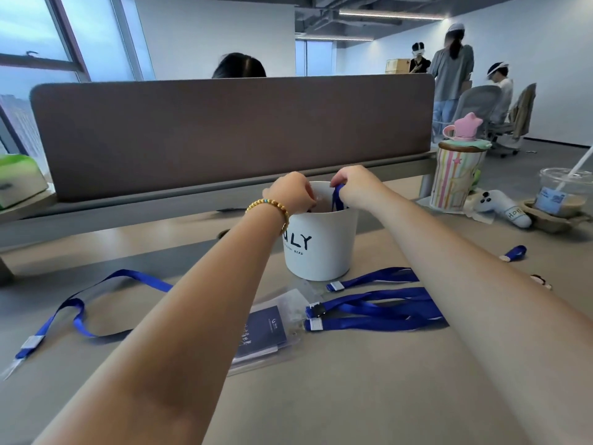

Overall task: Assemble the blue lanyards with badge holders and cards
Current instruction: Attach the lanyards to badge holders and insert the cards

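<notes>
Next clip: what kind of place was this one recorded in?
Most likely an open-plan office. The person works at a desk backed by a fabric desk divider, with swivel office chairs behind and large windows on the left.

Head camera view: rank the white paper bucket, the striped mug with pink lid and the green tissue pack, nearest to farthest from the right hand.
1. White paper bucket, directly under the right hand.
2. Striped mug with pink lid, off to the right.
3. Green tissue pack, far left edge.
</notes>
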The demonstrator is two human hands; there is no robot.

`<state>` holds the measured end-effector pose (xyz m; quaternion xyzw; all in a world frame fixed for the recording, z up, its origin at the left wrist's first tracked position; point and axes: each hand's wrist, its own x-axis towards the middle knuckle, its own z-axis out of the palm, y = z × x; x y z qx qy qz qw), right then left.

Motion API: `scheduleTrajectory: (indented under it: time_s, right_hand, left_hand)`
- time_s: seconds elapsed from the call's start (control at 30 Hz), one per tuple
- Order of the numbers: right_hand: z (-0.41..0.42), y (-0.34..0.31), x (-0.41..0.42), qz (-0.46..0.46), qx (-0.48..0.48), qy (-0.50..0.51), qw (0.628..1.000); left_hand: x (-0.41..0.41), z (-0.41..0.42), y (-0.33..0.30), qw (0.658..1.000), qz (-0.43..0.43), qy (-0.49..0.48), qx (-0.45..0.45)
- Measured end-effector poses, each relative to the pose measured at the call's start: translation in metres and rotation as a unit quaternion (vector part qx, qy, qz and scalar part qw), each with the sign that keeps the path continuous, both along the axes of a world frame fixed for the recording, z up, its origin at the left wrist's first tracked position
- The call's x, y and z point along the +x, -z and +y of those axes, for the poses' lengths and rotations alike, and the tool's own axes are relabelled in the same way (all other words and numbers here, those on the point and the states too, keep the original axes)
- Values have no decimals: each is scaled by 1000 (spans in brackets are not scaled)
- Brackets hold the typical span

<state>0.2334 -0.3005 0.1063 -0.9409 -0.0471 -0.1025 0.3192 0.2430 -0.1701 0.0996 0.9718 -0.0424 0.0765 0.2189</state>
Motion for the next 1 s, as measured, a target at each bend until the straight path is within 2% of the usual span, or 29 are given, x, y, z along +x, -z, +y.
scheduleTrajectory:
  time_s: [0.13, 0.23, 0.33, 0.43, 0.57, 0.77, 1.0]
  right_hand:
    - [2, 3, -5, 18, -77, -6, 997]
    - [2, 0, -12, 49, -68, -7, 996]
    - [3, -6, -26, 43, -68, 9, 997]
    - [13, -13, -53, -6, -85, 26, 996]
    - [34, -8, -95, -86, -42, -11, 995]
    - [90, 35, -147, -184, 5, -61, 981]
    - [157, 94, -183, -101, -60, -139, 983]
  left_hand:
    - [-8, 8, 3, 1000, -20, 5, -8]
    - [-23, 13, -4, 996, -65, 8, -57]
    - [-45, 22, -11, 993, -76, 23, -89]
    - [-69, 37, -12, 993, -68, 15, -93]
    - [-104, 60, -1, 994, -63, -13, -91]
    - [-167, 112, 40, 992, -48, -62, -103]
    - [-228, 189, 85, 988, 5, -147, -56]
